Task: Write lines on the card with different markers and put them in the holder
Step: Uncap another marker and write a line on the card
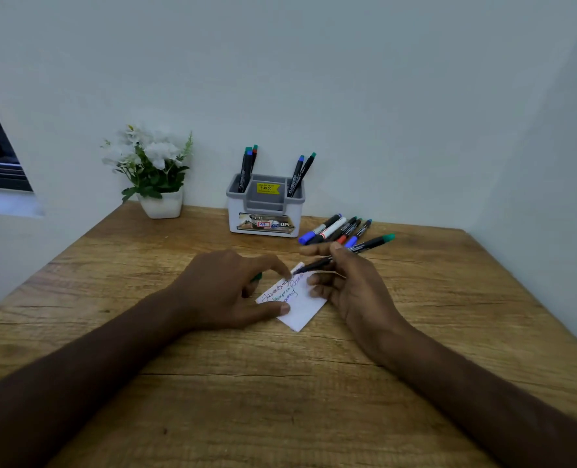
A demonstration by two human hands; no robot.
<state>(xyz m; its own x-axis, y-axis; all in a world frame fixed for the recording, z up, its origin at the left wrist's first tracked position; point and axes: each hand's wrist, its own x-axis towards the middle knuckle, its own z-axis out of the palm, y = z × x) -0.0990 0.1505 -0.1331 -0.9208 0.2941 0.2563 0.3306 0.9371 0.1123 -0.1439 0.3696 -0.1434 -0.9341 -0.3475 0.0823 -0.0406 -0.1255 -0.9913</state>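
A: The card [302, 310] is thin white paper, light and limp, lying flat on the wooden table [118, 332] between your two hands. It slides easily on that smooth grain, so you pin it rather than grip it.

B: And your left hand [228, 292] does that?

A: Yes. Its thumb lies flat on the card's near left edge and a finger presses near the far corner. Something green, perhaps a cap [256, 277], peeks from under the curled fingers; I can't tell whether you're holding it.

B: Behind that?

A: The holder [265, 211], a rigid plastic box, grey on top and white below, against the wall. It has compartments: markers stand tilted in the left and right ones. It looks light enough to tip if you jab a marker in.

B: Then the right side?

A: Your right hand [351, 282] pinches a slim green-ended marker [365, 245] partway along its black barrel, tip at the card's far corner. The barrel is hard, smooth and round, so hold it low, near the tip. Beyond it, loose markers [334, 229] lie fanned on the table, prone to roll.
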